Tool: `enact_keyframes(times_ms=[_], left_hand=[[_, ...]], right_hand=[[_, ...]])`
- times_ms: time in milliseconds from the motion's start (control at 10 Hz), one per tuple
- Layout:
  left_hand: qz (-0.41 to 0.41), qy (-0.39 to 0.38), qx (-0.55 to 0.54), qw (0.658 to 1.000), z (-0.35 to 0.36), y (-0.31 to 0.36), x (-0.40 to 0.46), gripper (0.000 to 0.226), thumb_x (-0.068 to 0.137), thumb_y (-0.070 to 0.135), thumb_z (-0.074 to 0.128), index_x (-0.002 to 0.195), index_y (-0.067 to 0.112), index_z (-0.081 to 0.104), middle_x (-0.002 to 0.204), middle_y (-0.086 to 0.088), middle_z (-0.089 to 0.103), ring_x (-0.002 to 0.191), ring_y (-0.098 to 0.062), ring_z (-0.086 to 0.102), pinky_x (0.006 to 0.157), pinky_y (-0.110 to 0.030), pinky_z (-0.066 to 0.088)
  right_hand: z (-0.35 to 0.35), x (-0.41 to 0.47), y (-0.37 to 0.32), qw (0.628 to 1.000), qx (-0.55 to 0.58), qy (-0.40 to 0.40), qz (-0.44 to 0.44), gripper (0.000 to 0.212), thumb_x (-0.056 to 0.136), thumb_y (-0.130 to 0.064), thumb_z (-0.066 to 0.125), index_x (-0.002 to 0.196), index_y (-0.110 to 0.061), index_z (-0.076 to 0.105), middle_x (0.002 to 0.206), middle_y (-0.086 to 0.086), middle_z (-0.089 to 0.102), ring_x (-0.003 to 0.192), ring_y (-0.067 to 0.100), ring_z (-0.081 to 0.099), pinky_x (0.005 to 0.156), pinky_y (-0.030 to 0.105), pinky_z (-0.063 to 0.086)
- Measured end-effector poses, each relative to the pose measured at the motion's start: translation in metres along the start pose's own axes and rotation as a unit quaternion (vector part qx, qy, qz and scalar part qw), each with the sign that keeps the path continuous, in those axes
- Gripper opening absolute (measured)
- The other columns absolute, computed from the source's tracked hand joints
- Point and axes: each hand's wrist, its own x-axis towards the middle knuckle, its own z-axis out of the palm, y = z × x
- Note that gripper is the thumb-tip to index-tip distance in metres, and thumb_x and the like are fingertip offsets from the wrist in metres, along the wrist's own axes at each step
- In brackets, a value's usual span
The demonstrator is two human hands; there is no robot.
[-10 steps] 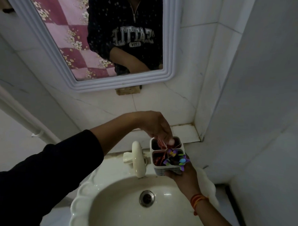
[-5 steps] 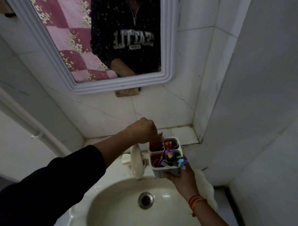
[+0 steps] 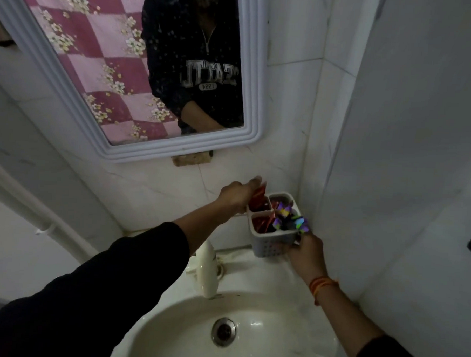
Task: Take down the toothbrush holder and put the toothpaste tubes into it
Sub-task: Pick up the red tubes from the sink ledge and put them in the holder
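The white toothbrush holder has perforated sides and several compartments, and is held above the back right corner of the sink. My right hand grips it from below at its right side. My left hand is at the holder's back left compartment, its fingers closed on a red toothpaste tube that stands partly inside that compartment. Another red tube sits in the front left compartment. Purple and green toothbrush heads stick out on the right side.
A white tap stands at the back of the white sink, left of the holder. The drain lies below. A white-framed mirror hangs on the tiled wall. A wall corner closes in at the right.
The holder and both hands have risen toward the wall corner. My left hand has shifted from above the holder to its left edge, with the red tube now standing in the back left compartment.
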Motion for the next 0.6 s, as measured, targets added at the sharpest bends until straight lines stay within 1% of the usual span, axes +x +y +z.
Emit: enact_keyframes(times_ms=[100,200,300,400,500,600], left_hand=[[-0.029,0.021,-0.108,0.993,0.014,0.007,0.018,0.084,0.069,0.078,0.051,0.112,0.008,0.069,0.110,-0.015,0.073,0.097,-0.031,0.070,0.095,-0.042,0.058],[-0.040,0.032,-0.150,0.987,0.029,0.002,0.034,0.091,0.061,0.079,0.056,0.115,0.007,0.067,0.108,-0.014,0.072,0.098,-0.031,0.069,0.097,-0.043,0.056],[-0.046,0.036,-0.194,0.979,0.041,-0.009,0.058,0.097,0.049,0.079,0.061,0.115,0.007,0.068,0.108,-0.013,0.074,0.099,-0.032,0.071,0.101,-0.046,0.055],[-0.051,0.036,-0.208,0.976,0.040,-0.003,0.054,0.083,0.056,0.076,0.065,0.105,0.009,0.071,0.100,-0.011,0.075,0.092,-0.029,0.072,0.095,-0.042,0.057],[-0.039,0.037,-0.188,0.981,0.040,-0.004,0.042,0.050,0.083,0.063,0.058,0.087,0.014,0.066,0.090,-0.008,0.068,0.087,-0.026,0.067,0.092,-0.038,0.056],[-0.043,0.051,-0.132,0.989,0.034,-0.006,0.021,0.069,0.089,0.062,0.049,0.126,0.005,0.061,0.121,-0.014,0.066,0.113,-0.033,0.063,0.107,-0.045,0.049]], right_hand=[[-0.010,0.029,-0.002,1.000,-0.016,0.013,0.014,0.057,0.074,0.002,0.084,0.127,-0.002,0.064,0.116,0.012,0.072,0.110,0.029,0.067,0.093,0.037,0.055],[-0.009,0.044,0.004,0.999,-0.029,0.008,0.034,0.058,0.075,0.001,0.084,0.128,-0.001,0.061,0.122,0.019,0.071,0.113,0.032,0.066,0.092,0.031,0.051],[-0.006,0.052,0.012,0.998,-0.019,0.010,0.056,0.056,0.077,0.003,0.082,0.129,0.001,0.061,0.124,0.019,0.069,0.116,0.031,0.065,0.090,0.026,0.047],[-0.002,0.055,0.013,0.997,-0.006,0.016,0.070,0.059,0.079,0.004,0.080,0.134,0.002,0.058,0.128,0.020,0.067,0.120,0.033,0.063,0.093,0.026,0.045],[-0.001,0.053,0.014,0.997,-0.004,0.017,0.071,0.064,0.083,0.003,0.076,0.142,0.001,0.052,0.133,0.020,0.065,0.123,0.033,0.061,0.094,0.024,0.042],[0.000,0.036,0.014,0.997,-0.001,0.043,0.068,0.064,0.085,0.000,0.073,0.145,-0.006,0.052,0.128,0.017,0.068,0.119,0.031,0.063,0.100,0.028,0.046]])
